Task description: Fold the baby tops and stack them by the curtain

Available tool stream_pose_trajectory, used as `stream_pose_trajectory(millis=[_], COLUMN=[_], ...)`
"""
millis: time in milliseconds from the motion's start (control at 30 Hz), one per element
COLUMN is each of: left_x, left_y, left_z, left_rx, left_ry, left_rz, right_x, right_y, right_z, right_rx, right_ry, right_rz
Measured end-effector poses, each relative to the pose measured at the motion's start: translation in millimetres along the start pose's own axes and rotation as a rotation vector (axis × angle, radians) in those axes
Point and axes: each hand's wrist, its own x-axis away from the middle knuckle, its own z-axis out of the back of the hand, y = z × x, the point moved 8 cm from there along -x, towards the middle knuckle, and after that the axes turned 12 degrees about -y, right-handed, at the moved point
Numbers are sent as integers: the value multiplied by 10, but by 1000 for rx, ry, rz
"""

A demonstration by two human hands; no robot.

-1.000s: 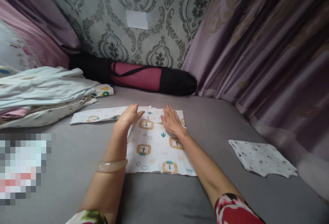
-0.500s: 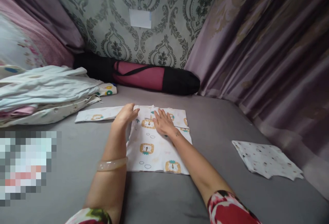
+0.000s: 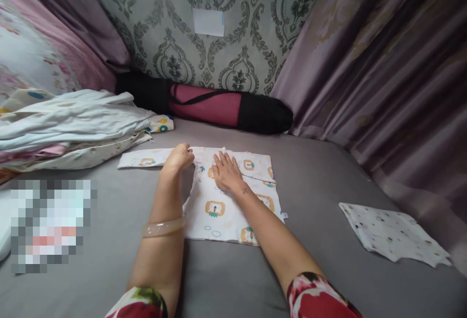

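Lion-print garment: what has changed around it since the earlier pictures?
The right hand has moved left across the lion-print garment to its middle, lying flat. The left hand has shifted left toward the outstretched sleeve and is now more curled; whether it grips cloth is unclear. The garment, spotted cloth and long bag stayed put.
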Motion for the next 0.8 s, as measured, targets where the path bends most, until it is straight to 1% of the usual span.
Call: stream_pose_trajectory(millis=[133,200,233,300,333,400,467,533,600,633,733,800], left_x=[-26,-68,-87,-98,-84,-18,39,82,93,76,-29,-105], left_y=[-81,-199,-300,-588,-767,-1128,-1405,-1583,-1670,-1685,-1714,-1731], left_z=[114,233,312,489,571,696,708,675,650,640,615,640], left_rx=[28,26,13,-36,-62,-104,-117,-121,-125,-123,-92,-77], left_ry=[31,54,74,132,158,199,161,127,132,135,103,88], left_rz=[17,30,54,151,222,372,459,514,536,524,461,411], right_x=[-4,-7,-8,-14,-20,-42,-88,-175,-290,-346,-476,-523], right_y=[31,37,36,17,-5,-78,-172,-254,-315,-334,-337,-302], right_z=[-24,-8,6,57,100,214,317,356,338,319,255,213], right_rx=[12,6,1,1,12,48,67,48,12,-4,-38,-52], right_ry=[-5,-22,-30,-31,-9,75,163,188,164,149,128,128], right_rz=[-12,-18,-24,-37,-38,-25,0,19,36,41,40,26])
